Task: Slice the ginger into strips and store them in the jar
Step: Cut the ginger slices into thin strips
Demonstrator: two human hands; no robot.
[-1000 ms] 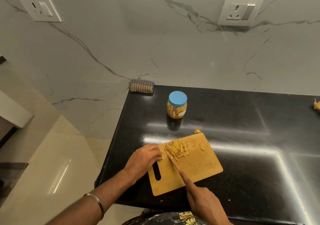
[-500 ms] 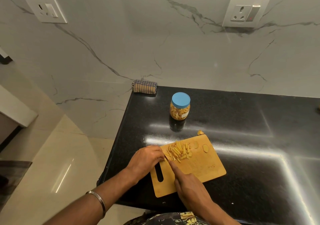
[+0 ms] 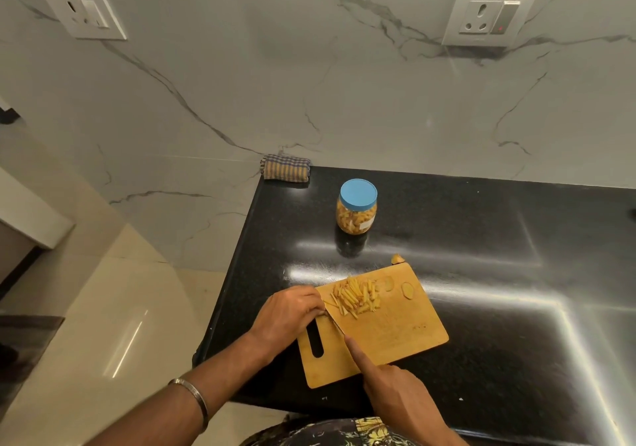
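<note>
A wooden cutting board (image 3: pixel 395 335) lies at the near left corner of the black counter. A pile of yellow ginger strips (image 3: pixel 356 296) sits on its far left part, with two round ginger slices (image 3: pixel 407 290) just to the right. My right hand (image 3: pixel 395 389) grips a knife (image 3: pixel 334 321), index finger laid along the blade, whose tip meets my left fingers. My left hand (image 3: pixel 287 313) rests curled on the board's left edge, fingertips pressed on something small I cannot make out. Behind the board stands a jar (image 3: pixel 357 210) with a blue lid, closed and holding yellow pieces.
A small ginger scrap (image 3: pixel 397 258) lies on the black counter (image 3: pixel 499 256) at the board's far corner. A folded checked cloth (image 3: pixel 286 167) sits at the counter's back left corner against the marble wall. The counter's left edge drops to a pale floor.
My right hand has drawn back toward me from the strips, as it was a second ago. My left hand has stayed on the board's edge.
</note>
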